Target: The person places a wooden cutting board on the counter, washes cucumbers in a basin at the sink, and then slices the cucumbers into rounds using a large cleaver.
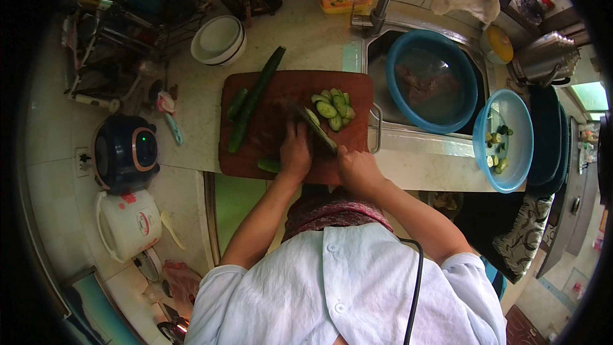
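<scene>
My right hand [353,165] grips the handle of a kitchen knife [318,130] over the reddish-brown cutting board [297,81]. Close to the blade, my left hand [296,149] has its fingers on a piece of cucumber, mostly hidden by the hand and knife. Sliced cucumber [336,106] lies in a loose pile to the right of the blade. A long whole cucumber [256,100] lies slanted on the left of the board, its top end past the board's edge, beside a shorter cucumber piece [237,104]. Another piece [269,166] lies near the front edge, left of my left hand.
Right of the board, a blue basin [392,81] with water and what looks like meat sits in the sink [378,64]. A lighter blue basin [519,153] holds cucumber chunks. White bowls [218,40] stand behind the board; a rice cooker [125,153] is at left.
</scene>
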A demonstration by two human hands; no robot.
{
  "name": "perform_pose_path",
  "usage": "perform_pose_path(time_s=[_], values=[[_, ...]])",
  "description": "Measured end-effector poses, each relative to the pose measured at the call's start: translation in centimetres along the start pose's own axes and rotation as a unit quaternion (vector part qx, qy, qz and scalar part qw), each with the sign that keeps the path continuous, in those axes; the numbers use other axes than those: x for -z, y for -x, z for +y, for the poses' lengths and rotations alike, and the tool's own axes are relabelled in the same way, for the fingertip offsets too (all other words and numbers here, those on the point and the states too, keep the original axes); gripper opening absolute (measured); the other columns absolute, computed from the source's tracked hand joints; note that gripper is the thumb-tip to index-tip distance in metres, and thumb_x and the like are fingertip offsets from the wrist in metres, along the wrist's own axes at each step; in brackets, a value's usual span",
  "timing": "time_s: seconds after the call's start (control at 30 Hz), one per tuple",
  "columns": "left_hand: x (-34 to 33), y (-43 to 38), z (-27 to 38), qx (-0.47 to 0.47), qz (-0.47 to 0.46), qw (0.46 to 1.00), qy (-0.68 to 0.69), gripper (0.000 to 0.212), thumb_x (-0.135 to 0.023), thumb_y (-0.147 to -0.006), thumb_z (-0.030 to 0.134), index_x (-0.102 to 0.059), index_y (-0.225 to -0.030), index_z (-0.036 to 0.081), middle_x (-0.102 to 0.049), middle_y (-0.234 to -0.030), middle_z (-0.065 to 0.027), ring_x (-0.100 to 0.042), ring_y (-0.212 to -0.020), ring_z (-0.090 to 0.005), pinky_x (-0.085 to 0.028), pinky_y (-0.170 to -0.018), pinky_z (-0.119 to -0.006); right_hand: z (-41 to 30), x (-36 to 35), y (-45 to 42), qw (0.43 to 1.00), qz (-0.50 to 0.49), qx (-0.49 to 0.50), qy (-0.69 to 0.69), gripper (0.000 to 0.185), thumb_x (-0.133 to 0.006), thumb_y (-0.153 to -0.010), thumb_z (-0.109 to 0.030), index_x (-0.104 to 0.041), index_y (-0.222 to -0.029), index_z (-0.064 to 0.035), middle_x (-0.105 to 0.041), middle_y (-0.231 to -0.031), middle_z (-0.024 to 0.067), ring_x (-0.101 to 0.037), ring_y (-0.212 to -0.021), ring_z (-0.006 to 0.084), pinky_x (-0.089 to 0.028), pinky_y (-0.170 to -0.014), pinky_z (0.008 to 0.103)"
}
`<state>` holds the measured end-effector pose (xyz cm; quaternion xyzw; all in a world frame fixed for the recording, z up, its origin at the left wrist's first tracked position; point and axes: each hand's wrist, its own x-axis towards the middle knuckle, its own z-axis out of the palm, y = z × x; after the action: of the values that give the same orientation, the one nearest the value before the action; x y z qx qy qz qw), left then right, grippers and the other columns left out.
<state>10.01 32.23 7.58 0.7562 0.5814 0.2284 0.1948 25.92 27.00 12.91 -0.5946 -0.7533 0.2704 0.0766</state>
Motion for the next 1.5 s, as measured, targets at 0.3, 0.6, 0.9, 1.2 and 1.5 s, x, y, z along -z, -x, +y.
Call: perform_pose_path(time_s=[0.3, 0.6, 0.9, 1.2, 1.5], values=[[0.2, 0.2, 0.2, 0.026, -0.026, 0.999, 0.009, 0.021, -0.046, -0.088, 0.015, -0.042, -0.104, 0.002, -0.04, -0.118, -0.0263, -0.053, -0.086, -0.0442, -0.047, -0.065, -0.05, 0.0, 2.7, 2.3, 0.999, -0.013, -0.001, -0.032, 0.015, -0.048, -0.074, -0.007, -0.046, -0.085, 0.0022, -0.059, -0.061, 0.0202, -0.06, -0.058, 0.0363, -0.047, -0.053, 0.0452], [0.3, 0.0, 0.1, -0.002, -0.009, 1.0, 0.002, 0.025, -0.045, -0.088, 0.014, -0.041, -0.109, 0.002, -0.037, -0.122, -0.0257, -0.051, -0.091, -0.0441, -0.047, -0.067, -0.049, 0.5, -0.4, -0.3, 1.0, -0.009, -0.005, -0.01, 0.017, -0.05, -0.076, -0.012, -0.047, -0.085, 0.0029, -0.057, -0.059, 0.0205, -0.058, -0.055, 0.0372, -0.046, -0.05, 0.0464], [0.3, 0.5, 0.3, 0.037, -0.038, 0.999, -0.004, 0.023, -0.045, -0.087, 0.012, -0.042, -0.108, 0.001, -0.039, -0.116, -0.0257, -0.052, -0.087, -0.0445, -0.047, -0.064, -0.049, -0.6, 2.4, 2.8, 0.999, -0.035, -0.012, -0.022, 0.015, -0.05, -0.072, -0.005, -0.047, -0.085, 0.0013, -0.059, -0.063, 0.0197, -0.06, -0.06, 0.0361, -0.048, -0.055, 0.0451], [0.2, 0.5, 0.1, -0.006, 0.006, 1.0, -0.016, 0.019, -0.045, -0.087, 0.011, -0.042, -0.103, 0.003, -0.04, -0.114, -0.0265, -0.051, -0.087, -0.0456, -0.046, -0.064, -0.05, 1.1, 0.2, -0.1, 0.999, -0.003, -0.016, -0.037, 0.019, -0.052, -0.076, -0.012, -0.045, -0.087, 0.0016, -0.057, -0.06, 0.0207, -0.057, -0.056, 0.0389, -0.045, -0.05, 0.0475], [0.3, 0.5, 0.3, 0.023, -0.013, 1.0, 0.011, 0.02, -0.045, -0.086, 0.01, -0.042, -0.104, 0.002, -0.04, -0.115, -0.0258, -0.051, -0.087, -0.0451, -0.046, -0.064, -0.05, -0.6, 0.3, 2.2, 0.999, 0.019, 0.001, -0.045, 0.024, -0.055, -0.072, -0.011, -0.045, -0.088, 0.0027, -0.058, -0.06, 0.0207, -0.059, -0.056, 0.0366, -0.046, -0.05, 0.046]])
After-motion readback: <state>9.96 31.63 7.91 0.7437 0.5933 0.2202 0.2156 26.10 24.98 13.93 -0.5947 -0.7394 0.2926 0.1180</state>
